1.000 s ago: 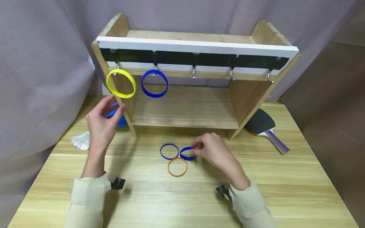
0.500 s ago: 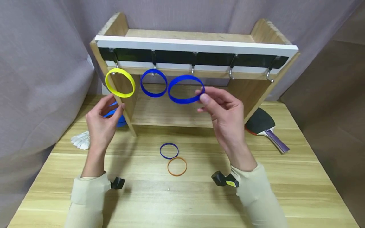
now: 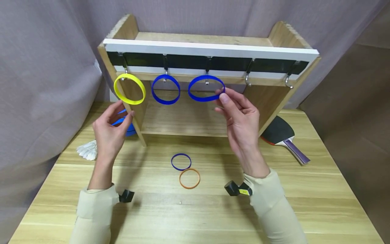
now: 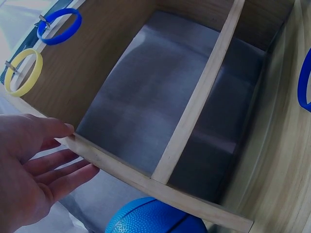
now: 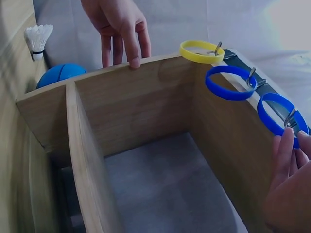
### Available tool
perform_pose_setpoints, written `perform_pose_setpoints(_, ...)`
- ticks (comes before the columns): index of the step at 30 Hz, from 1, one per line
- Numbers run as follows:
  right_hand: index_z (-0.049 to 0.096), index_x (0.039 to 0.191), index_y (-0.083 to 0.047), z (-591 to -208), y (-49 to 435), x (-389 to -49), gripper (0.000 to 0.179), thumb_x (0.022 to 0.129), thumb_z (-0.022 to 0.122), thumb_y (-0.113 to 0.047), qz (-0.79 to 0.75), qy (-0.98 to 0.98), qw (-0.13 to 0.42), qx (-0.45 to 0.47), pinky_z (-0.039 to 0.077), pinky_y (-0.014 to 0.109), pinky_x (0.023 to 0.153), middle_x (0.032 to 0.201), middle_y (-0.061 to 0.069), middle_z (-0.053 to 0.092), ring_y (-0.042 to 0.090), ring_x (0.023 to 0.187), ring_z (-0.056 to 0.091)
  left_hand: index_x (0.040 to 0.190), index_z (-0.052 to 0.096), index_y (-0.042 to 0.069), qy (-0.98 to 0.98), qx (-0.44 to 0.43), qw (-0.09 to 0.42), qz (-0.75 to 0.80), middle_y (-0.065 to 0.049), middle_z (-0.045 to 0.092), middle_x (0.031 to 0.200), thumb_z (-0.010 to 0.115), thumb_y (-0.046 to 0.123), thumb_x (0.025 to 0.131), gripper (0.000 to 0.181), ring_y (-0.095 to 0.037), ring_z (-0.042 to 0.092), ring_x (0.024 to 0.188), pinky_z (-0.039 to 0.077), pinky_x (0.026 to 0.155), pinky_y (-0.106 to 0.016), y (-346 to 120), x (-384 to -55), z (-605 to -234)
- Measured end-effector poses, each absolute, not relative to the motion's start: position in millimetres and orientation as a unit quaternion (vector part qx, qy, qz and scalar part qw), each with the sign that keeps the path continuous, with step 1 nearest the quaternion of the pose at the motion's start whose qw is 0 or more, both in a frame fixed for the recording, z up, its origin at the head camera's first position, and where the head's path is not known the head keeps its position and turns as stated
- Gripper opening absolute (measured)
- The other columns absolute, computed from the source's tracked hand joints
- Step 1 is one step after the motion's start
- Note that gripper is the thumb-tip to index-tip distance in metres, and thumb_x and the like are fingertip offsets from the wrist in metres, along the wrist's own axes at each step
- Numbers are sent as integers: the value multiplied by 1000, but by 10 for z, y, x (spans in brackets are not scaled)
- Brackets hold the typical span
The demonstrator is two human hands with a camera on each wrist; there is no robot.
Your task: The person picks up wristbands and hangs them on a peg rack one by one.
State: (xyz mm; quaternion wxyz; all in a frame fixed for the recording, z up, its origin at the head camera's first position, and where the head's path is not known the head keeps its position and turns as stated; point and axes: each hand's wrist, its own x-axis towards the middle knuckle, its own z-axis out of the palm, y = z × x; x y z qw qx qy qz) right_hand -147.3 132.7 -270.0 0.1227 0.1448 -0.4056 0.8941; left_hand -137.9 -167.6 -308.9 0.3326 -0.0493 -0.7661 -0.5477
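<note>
My right hand (image 3: 243, 125) pinches a blue wristband (image 3: 203, 100) between thumb and fingers, the band's loop around the third, middle hook (image 3: 207, 81) in the head view. The right wrist view shows the same blue wristband (image 5: 265, 116) around the hook's tip. My left hand (image 3: 111, 130) rests at the shelf's left side panel, thumb on its front edge and the other fingers loosely extended outside it, as the left wrist view shows. A yellow wristband (image 3: 142, 91) hangs on the leftmost hook and another blue wristband (image 3: 166, 102) on the second.
The wooden shelf (image 3: 198, 123) carries a white and black hook rail, with two bare hooks at right. On the table lie a thin blue band (image 3: 172, 164) and an orange band (image 3: 190, 187). A paddle (image 3: 278, 130) lies right; a shuttlecock (image 3: 87, 150) and blue ball (image 3: 130, 130) sit left.
My right hand has picked the blue wristband up from the table and raised it to the middle hook, then moved it slightly up and right. My left hand has stayed in place.
</note>
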Motion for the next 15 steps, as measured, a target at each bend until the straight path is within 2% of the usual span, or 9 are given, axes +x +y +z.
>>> perform_pose_setpoints(15, 65, 112, 13, -2766, 1345, -1494, 26, 87, 69, 8, 878, -430, 134, 159, 60, 33, 69, 108, 27, 68, 29, 87, 71, 116, 69, -3, -764, -52, 337, -548, -18, 71, 107, 76, 1, 83, 35, -8, 69, 83, 56, 72, -17, -1668, -1380, -3084)
